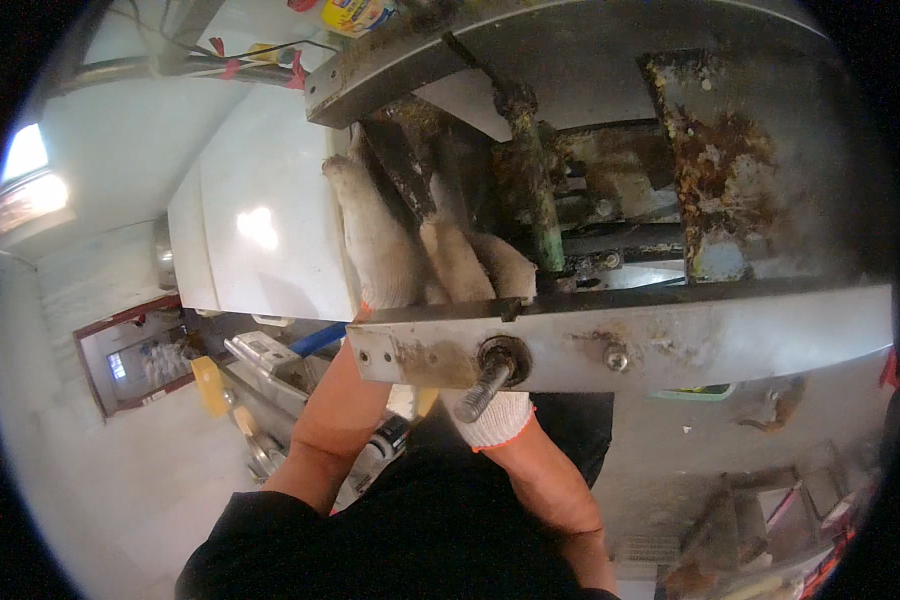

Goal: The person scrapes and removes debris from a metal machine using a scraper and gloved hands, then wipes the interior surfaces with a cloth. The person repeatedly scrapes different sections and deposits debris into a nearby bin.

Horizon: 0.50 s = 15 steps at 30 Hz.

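Observation:
Both my hands wear knitted work gloves with orange cuff edges. My left hand (375,232) reaches up behind the front steel bar (570,337), against the left side of a dark, grimy metal plate (399,161); its fingertips are hard to make out. My right hand (493,416) passes under the bar, with its cuff below it and gloved fingers seemingly rising behind it beside the same plate. The bar hides its middle, so its grip is unclear. A threaded rod (484,386) sticks out through the bar. Right of the gloves stands a greasy, greenish shaft (544,195).
A second steel beam (390,71) crosses above. A stained metal panel (720,165) covers the machine's right side. At left are a white cabinet (270,210) and a pipe with red tape (229,71). Tools and a blue-handled item (319,339) lie below the cabinet.

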{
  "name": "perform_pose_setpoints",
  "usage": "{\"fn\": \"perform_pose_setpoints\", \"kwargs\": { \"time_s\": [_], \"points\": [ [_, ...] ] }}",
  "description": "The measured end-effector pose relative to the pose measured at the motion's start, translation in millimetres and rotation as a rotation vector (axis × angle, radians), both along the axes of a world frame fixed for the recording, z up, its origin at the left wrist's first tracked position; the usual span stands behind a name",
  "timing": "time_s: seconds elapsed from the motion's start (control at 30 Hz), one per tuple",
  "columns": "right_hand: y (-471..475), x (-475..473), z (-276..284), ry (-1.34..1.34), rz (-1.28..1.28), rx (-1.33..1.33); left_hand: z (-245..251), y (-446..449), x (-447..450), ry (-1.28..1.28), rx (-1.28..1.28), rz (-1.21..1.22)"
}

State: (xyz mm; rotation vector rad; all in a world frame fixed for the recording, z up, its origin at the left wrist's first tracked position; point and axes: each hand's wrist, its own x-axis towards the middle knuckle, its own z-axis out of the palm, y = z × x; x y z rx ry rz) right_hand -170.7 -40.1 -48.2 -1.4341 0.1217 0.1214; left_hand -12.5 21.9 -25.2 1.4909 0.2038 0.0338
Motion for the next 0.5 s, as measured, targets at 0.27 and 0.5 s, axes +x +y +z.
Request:
{"fn": "perform_pose_setpoints", "kwargs": {
  "time_s": [0.27,0.5],
  "points": [
    [-16.4,36.1,31.5,0.072,-0.142,0.284,7.7,1.0,-5.9,-0.054,0.06,-0.003],
    [-5.2,42.1,23.4,-0.329,-0.472,-0.109,2.9,3.4,8.5,-0.088,0.093,-0.013]
  ]
}}
